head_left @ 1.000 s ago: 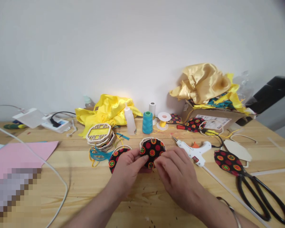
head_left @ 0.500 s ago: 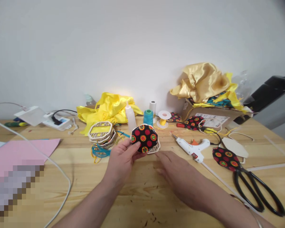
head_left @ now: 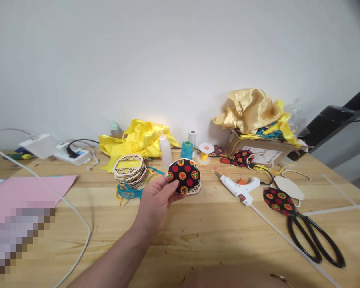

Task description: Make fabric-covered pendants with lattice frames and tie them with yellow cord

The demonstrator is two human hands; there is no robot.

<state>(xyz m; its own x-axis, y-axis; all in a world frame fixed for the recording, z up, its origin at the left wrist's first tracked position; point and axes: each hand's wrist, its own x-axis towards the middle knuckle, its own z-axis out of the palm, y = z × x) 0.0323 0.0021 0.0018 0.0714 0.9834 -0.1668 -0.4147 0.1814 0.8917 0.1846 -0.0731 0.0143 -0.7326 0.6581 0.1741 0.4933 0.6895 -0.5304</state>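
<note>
My left hand (head_left: 156, 196) is closed on a padded fabric piece (head_left: 183, 176), rounded and black with red dots and bright flower circles, its thumb on the front. A pale cut-out lattice piece (head_left: 195, 189) shows just behind its lower right edge; I cannot tell whether the two touch. My right hand (head_left: 228, 278) is a blur at the bottom edge, its fingers hidden, with a bracelet near the wrist. To the left stands a stack of lattice frames (head_left: 128, 166) beside blue cord (head_left: 130, 191). A white glue gun (head_left: 240, 189) lies to the right.
Black-handled scissors (head_left: 315, 240) lie at right, with a patterned piece (head_left: 279, 201) over their blades. Behind are a blue thread spool (head_left: 186, 150), a white bottle (head_left: 165, 150), yellow cloth (head_left: 138, 138) and a cardboard box (head_left: 258, 152) heaped with fabric. A white cable (head_left: 78, 212) crosses the left side.
My right hand has drawn away from beside the lattice piece, down to the bottom edge. My left hand keeps the fabric piece almost in place. The view has shifted slightly.
</note>
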